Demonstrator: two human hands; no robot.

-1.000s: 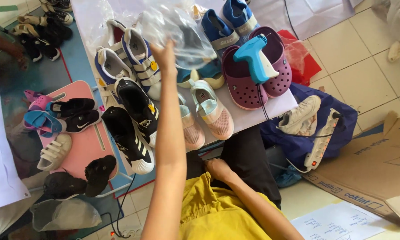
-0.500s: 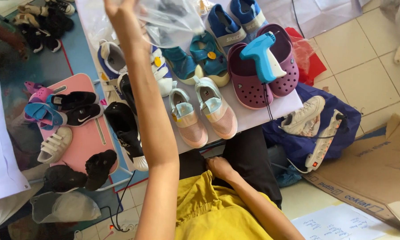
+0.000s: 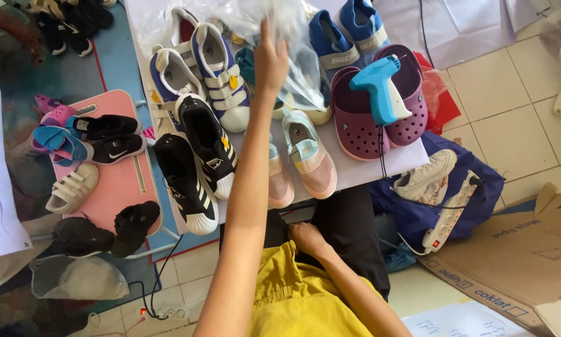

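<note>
One hand, my left, had its fingers pinching the clear plastic bag above the shoes on the counter, best lifted slowly, while my right hand rested curled in my lap.

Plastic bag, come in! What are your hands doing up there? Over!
Left hand raised, gripping clear plastic bag over the shoes. Right hand resting in lap, empty. Blue tagging gun lying on purple clogs close by.

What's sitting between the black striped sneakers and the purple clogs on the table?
In the head view, a pair of small pink mesh shoes lies between the black striped sneakers and the purple clogs, partly crossed by the person's raised left hand and forearm.
</note>
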